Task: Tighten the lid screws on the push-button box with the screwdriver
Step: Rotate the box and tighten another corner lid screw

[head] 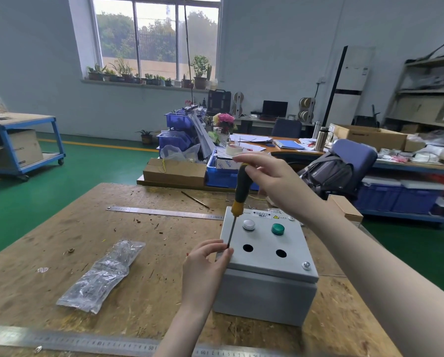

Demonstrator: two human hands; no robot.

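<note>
- Workshop clutter fills the background, and the worn plywood workbench (143,253) in front carries the grey push-button box (266,269), which stands near the table's right side, directly ahead of the person.
- On the box's lid (264,243) sit a white button (248,224), a green button (277,228) and two open holes; a lid screw (306,265) shows at the near right corner, another (291,218) at the far right.
- The right hand (270,181) is closed around the top of the black-and-yellow screwdriver (237,199) handle, high above the lid.
- The screwdriver's long axis runs steeply down and slightly leftward, its tip landing at the lid's near left corner.
- The left hand (205,266) rests against that same corner, fingertips (224,251) pinched at the shaft's tip; the screw itself is hidden beneath them.
- Judged from this, the left hand is nearer the work and steadies the tip while the right supplies the turning.
- A clear plastic bag (102,274) and two steel rulers (164,212) lie well apart from the box.
</note>
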